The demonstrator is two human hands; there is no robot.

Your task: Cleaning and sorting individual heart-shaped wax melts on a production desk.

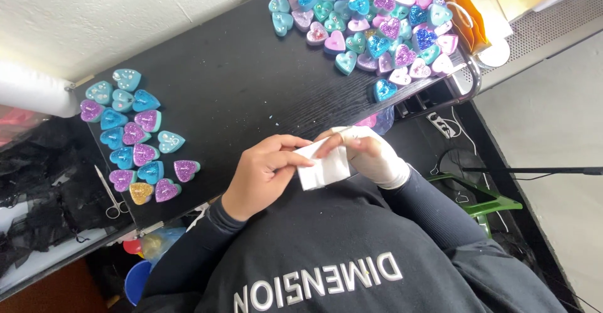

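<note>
The small white cloth [323, 167] sits between both hands, just above the person's chest, at the near edge of the black table [239, 80]. The left hand [264, 172] pinches one side and the bandaged right hand [370, 156] grips the other. Glitter hearts [135, 140] lie at the left; a careless elbow could push them off.

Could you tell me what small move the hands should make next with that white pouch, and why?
Probably spread the small white fabric pouch open: the left hand and the bandaged right hand both pinch it above the black wooden table, and it looks flat.
</note>
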